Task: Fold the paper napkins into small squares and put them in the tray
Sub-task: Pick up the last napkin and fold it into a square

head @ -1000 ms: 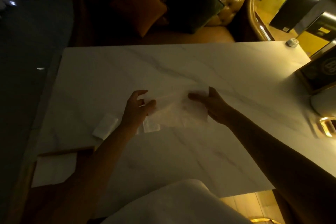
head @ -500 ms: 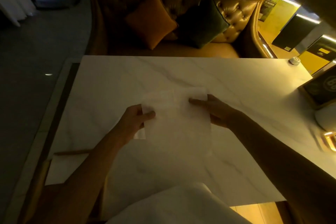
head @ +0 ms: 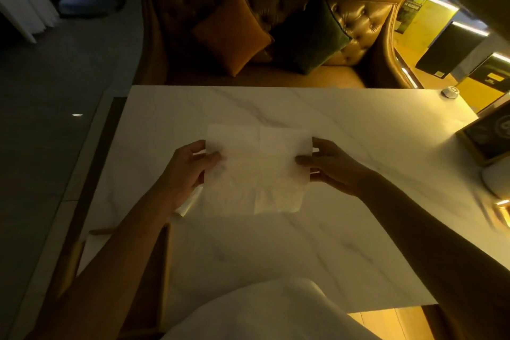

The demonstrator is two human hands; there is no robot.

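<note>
A thin white paper napkin (head: 256, 168) is spread out above the white marble table (head: 345, 130), showing fold creases. My left hand (head: 187, 174) pinches its left edge between thumb and fingers. My right hand (head: 328, 167) pinches its right edge the same way. Part of a folded white napkin (head: 189, 203) peeks out under my left hand. A wooden tray (head: 162, 251) sits at the table's near left corner, mostly hidden by my left forearm, with white paper (head: 92, 246) inside.
A leather sofa (head: 356, 25) with an orange cushion (head: 231, 36) and a dark green cushion (head: 309, 33) stands beyond the table. A framed sign (head: 488, 132) and a small round white object (head: 449, 91) sit at the table's right side. White cloth (head: 265, 312) covers my lap.
The napkin has been opened out wider between both hands, which moved apart. The camera tilted up, showing more of the sofa.
</note>
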